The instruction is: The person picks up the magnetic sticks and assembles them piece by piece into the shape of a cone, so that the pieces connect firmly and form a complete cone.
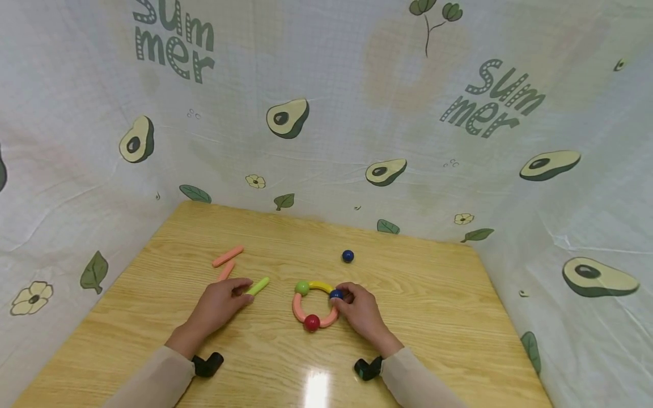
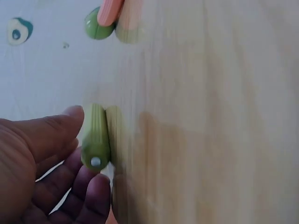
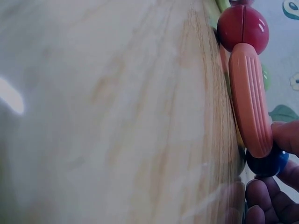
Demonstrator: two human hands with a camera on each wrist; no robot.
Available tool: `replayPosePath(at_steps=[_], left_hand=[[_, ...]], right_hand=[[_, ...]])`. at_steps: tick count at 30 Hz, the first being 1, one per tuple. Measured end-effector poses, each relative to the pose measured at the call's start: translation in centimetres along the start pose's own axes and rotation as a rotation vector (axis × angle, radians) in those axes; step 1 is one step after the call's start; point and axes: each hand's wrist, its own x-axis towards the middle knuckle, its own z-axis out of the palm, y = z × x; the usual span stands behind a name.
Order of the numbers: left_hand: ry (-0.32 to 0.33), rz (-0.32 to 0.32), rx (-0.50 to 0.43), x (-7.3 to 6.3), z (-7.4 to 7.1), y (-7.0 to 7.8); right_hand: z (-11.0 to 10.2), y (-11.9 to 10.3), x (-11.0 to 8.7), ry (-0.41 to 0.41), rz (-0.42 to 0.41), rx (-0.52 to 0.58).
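Observation:
A ring of coloured pieces lies on the table: a green ball [image 1: 302,288], a yellow curved rod [image 1: 321,287], a blue ball [image 1: 336,294], a red ball [image 1: 312,323] and two pink curved rods [image 3: 250,100]. My right hand [image 1: 361,310] pinches the blue ball at the ring's right side; in the right wrist view the thumb also meets the pink rod's end. To the ring's left, my left hand [image 1: 219,303] holds a light green rod [image 1: 259,286] by its near end, thumb and fingers about it. The left wrist view shows a silvery dot on that end.
Two loose pink rods [image 1: 228,256] lie beyond my left hand, one partly hidden by it. Farther back on the wooden table [image 1: 418,340] sits another blue ball [image 1: 348,256]. A printed cloth [image 1: 326,141] hangs round the back and sides.

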Motion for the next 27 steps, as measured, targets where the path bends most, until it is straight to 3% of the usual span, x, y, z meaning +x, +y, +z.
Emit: replayPosePath(at_steps=[3, 9, 18, 27], left_hand=[[0.002, 0.014, 0.026, 0.8, 0.7, 0.5], [-0.011, -0.029, 0.038, 2.2, 1.8, 1.5], [-0.026, -0.076, -0.191, 3.9, 2.3, 1.1], [-0.001, 0.02, -0.322, 4.6, 3.1, 2.2]], right_hand=[[0.0, 0.0, 0.0, 0.001, -0.004, 0.004], [0.0, 0.2, 0.0, -0.006, 0.003, 0.006], [0.0, 0.2, 0.0, -0.009, -0.006, -0.005], [0.0, 0.2, 0.1, -0.006, 0.003, 0.005]])
